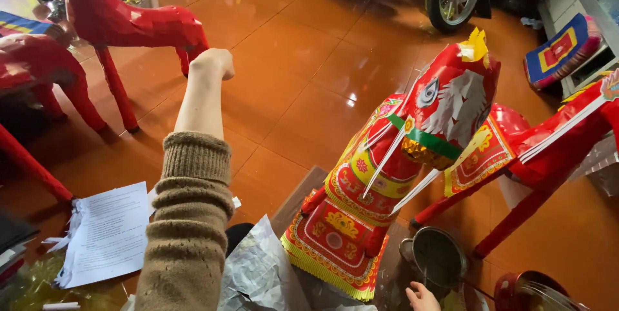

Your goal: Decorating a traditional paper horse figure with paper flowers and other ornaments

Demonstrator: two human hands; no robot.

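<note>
Reaching Toward the Plain Red Horse

Stretching out over the orange tiled floor [303, 59], my left hand [213, 63] is curled shut, holding nothing I can see, just beside the plain red paper horse [129, 18]. My right hand [422, 298] shows only partly; grip unclear. It sits below the decorated paper horse [400, 175], near the metal pot [438, 256].

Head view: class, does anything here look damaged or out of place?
The printed paper sheet on the floor beside the left arm has a torn, frayed left edge. Crumpled paper lies by the decorated red paper horse. Nothing looks spilled.
</note>
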